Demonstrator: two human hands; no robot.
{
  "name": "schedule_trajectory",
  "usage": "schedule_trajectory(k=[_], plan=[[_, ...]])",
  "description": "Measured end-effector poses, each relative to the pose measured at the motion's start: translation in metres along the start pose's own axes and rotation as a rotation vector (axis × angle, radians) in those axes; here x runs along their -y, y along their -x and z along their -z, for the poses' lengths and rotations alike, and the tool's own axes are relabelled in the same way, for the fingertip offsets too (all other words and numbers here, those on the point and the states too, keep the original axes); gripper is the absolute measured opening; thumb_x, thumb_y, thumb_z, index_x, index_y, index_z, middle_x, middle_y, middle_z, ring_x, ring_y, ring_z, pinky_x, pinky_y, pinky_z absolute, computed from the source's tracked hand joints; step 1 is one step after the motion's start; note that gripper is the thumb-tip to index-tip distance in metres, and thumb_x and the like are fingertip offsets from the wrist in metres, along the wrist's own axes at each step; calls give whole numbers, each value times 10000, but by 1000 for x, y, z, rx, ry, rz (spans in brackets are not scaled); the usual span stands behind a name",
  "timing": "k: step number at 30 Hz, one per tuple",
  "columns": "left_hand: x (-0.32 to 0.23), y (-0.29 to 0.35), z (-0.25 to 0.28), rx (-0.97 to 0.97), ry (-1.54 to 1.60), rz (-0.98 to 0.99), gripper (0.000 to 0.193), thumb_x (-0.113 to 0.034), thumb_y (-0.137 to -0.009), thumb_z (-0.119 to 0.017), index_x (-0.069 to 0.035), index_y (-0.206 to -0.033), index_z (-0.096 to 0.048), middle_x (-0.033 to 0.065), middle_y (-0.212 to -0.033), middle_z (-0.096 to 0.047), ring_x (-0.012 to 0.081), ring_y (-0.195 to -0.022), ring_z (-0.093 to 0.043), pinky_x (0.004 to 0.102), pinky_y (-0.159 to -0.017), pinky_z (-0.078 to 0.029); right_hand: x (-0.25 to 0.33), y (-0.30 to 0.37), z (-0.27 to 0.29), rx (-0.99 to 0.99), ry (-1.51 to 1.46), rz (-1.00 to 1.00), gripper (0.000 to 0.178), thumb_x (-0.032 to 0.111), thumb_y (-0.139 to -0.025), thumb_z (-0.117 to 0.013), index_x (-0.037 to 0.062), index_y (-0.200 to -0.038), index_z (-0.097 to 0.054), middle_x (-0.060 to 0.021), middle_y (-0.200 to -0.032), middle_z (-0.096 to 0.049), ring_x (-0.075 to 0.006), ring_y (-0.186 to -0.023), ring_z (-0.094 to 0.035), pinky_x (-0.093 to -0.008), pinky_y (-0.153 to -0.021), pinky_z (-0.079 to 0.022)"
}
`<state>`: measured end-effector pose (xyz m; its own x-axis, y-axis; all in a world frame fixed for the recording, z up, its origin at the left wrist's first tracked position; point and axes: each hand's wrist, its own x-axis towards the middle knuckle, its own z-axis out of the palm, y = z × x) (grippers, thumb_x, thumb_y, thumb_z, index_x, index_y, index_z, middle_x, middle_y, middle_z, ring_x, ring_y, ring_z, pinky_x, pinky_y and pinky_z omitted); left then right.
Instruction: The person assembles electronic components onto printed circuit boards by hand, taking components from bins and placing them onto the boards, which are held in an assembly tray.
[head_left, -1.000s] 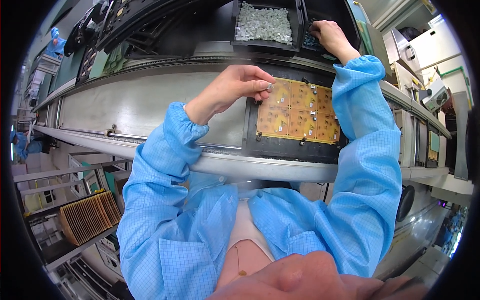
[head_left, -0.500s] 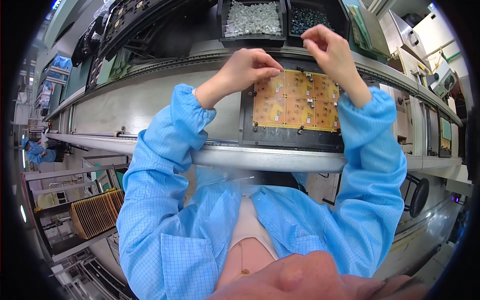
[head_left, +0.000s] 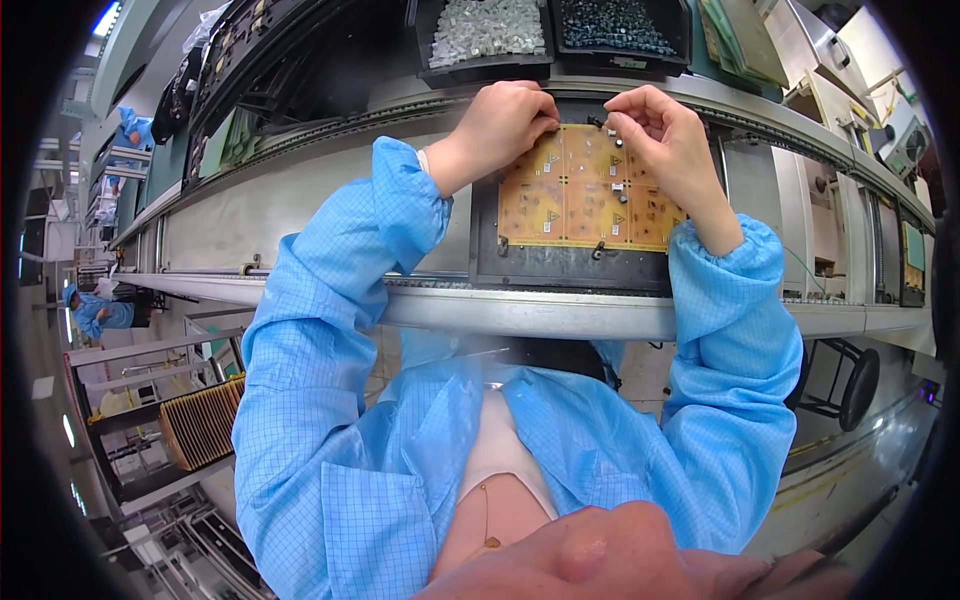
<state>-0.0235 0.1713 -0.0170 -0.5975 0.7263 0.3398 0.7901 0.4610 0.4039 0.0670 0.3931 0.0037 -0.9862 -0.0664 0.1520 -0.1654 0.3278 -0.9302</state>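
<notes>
An amber circuit board panel (head_left: 532, 212) lies in a black carrier (head_left: 550, 266) on the conveyor line. A few small white and dark components (head_left: 617, 188) stand on it. My left hand (head_left: 505, 125) is at the panel's far left corner, its fingers curled together; whatever they hold is hidden. Over the panel's far edge, my right hand (head_left: 668, 145) has thumb and forefinger pinched together beside a small dark clip (head_left: 595, 122). Anything in that pinch is too small to name.
Beyond the rail stand a black bin of whitish parts (head_left: 490, 32) and a bin of dark blue parts (head_left: 615, 28). Green boards (head_left: 738, 45) lean at the far right. A metal rail (head_left: 520, 312) runs along the near side. A rack of boards (head_left: 200, 425) stands at left.
My left hand has moved right and away from me to the panel's far left corner, its fingers curling more. My right hand has come down from near the dark-part bin to the panel's far edge.
</notes>
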Motion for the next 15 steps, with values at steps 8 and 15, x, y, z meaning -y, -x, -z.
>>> schedule_trajectory(k=[8,15], plan=[[-5,5,-1,19,8,101,158,-181,-800,-674,-69,-889,-742,122,-864,-667,326,-782,-659,393,-726,-536,1,2,-2,3,44,2,154,67,-951,-620,-21,-1076,-632,-28,-964,-668,-70,-905,-627,-206,-831,-509],[-5,7,-9,-47,35,128,162,-210,-810,-680,-84,-882,-751,115,-869,-671,315,-807,-664,396,-735,-538,-1,3,-2,11,44,10,151,60,-954,-613,-23,-1079,-630,-34,-969,-669,-77,-914,-636,-212,-838,-514]])
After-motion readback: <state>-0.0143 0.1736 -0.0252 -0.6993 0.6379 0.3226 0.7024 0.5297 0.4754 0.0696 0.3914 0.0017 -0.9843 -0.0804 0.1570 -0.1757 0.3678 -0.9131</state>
